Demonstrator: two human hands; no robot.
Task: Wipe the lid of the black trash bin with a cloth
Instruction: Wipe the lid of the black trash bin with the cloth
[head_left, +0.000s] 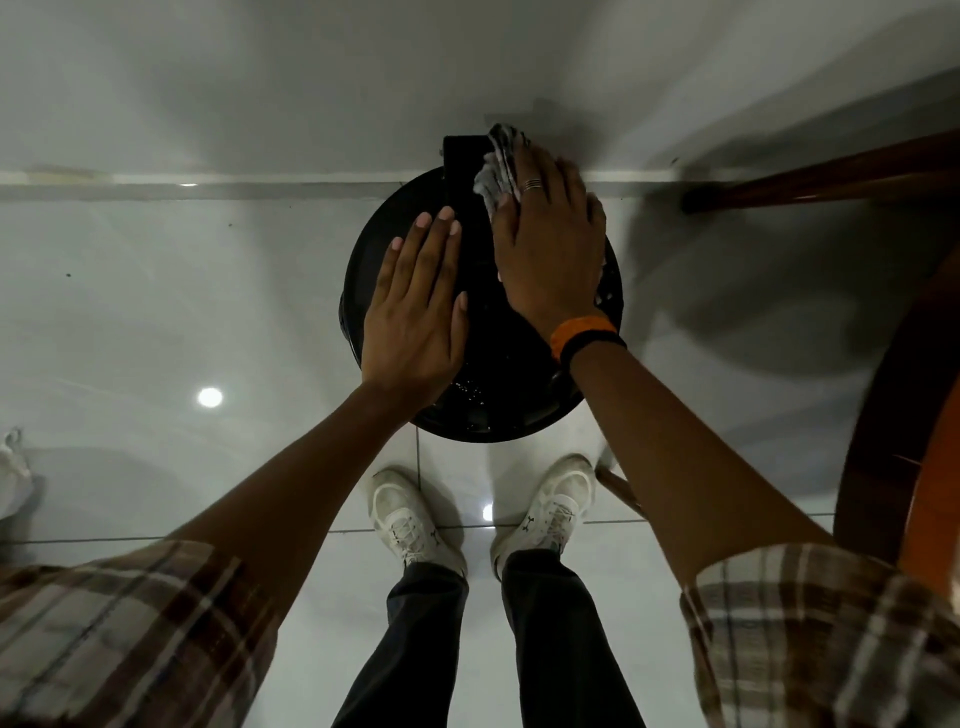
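Pressing cloth (502, 162) flat, right hand (546, 252)

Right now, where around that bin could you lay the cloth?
The bare floor tiles left of the bin, up to the wall, are free. The lid is crowded: left hand flat on it, right hand pressing the cloth. Wooden furniture hems the right side.
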